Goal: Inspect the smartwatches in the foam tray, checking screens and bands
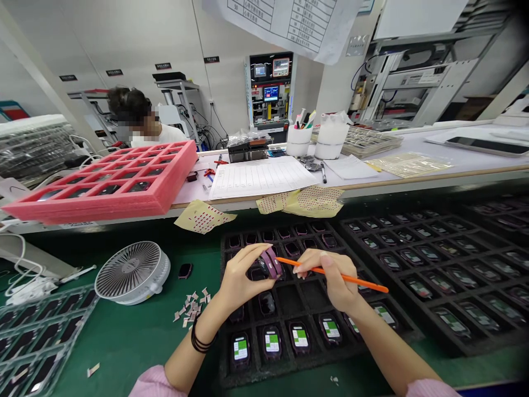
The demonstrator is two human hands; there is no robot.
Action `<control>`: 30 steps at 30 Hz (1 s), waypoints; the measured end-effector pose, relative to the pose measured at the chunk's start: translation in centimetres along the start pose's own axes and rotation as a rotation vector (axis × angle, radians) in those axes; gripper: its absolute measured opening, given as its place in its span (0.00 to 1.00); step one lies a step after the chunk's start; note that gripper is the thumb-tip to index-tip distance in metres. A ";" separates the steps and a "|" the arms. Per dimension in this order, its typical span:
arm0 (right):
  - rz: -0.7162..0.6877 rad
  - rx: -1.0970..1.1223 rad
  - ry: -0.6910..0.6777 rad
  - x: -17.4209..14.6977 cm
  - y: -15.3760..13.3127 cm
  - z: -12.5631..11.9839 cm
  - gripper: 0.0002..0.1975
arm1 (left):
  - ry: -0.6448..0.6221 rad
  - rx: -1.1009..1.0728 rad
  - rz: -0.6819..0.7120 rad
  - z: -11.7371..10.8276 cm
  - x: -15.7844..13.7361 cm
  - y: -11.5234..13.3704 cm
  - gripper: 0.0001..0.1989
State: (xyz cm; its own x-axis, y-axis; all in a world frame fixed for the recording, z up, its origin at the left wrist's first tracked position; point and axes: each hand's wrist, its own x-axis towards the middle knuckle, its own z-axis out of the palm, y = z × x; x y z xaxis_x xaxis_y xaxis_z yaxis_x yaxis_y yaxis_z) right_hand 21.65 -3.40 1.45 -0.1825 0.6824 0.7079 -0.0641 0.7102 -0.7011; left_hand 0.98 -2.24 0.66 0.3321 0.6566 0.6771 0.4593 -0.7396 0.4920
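Observation:
My left hand (pixel 242 278) pinches a purple smartwatch body (pixel 271 262) between thumb and fingers, edge-on to me. Two curved purple bands show side by side; I cannot tell whether they are one watch or two. My right hand (pixel 336 278) grips a thin orange stick (pixel 370 284) like a pen, its tip at or very near the watch's upper right edge. Beneath both hands lies a black foam tray (pixel 289 361) with watches in its compartments. Along its front row, several watches (pixel 300 337) have lit green and white screens.
Another black tray of watches (pixel 421 259) lies at right. On the green mat at left are a white fan (pixel 132 270), a single watch (pixel 185 271), small pale tabs (pixel 193 306) and a clear tray (pixel 45 336). Pink foam (pixel 161 193) rests on the shelf; a person (pixel 140 118) sits behind.

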 end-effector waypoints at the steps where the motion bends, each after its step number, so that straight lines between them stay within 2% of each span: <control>1: -0.002 -0.011 -0.002 0.0 0.0 0.0 0.22 | 0.004 -0.005 0.003 0.1 0.0 0.0 0.25; 9: 0.041 -0.026 0.025 0.2 -0.2 -0.1 0.23 | -0.037 0.014 -0.046 0.1 0.1 0.1 0.25; 18: 0.047 -0.021 -0.071 -0.1 -0.5 0.1 0.22 | -0.042 0.033 0.002 0.1 0.0 0.1 0.26; 30: 0.082 0.021 -0.062 0.0 -0.3 0.4 0.22 | -0.023 0.047 0.073 0.6 -0.3 -0.5 0.26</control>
State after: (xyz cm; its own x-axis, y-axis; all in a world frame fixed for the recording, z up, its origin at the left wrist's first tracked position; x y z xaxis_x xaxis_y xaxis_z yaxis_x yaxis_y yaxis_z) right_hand 21.31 -3.64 1.66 -0.2488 0.7257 0.6414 -0.0665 0.6479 -0.7588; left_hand 1.15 -1.95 -0.13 0.3846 0.6051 0.6971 0.4712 -0.7781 0.4154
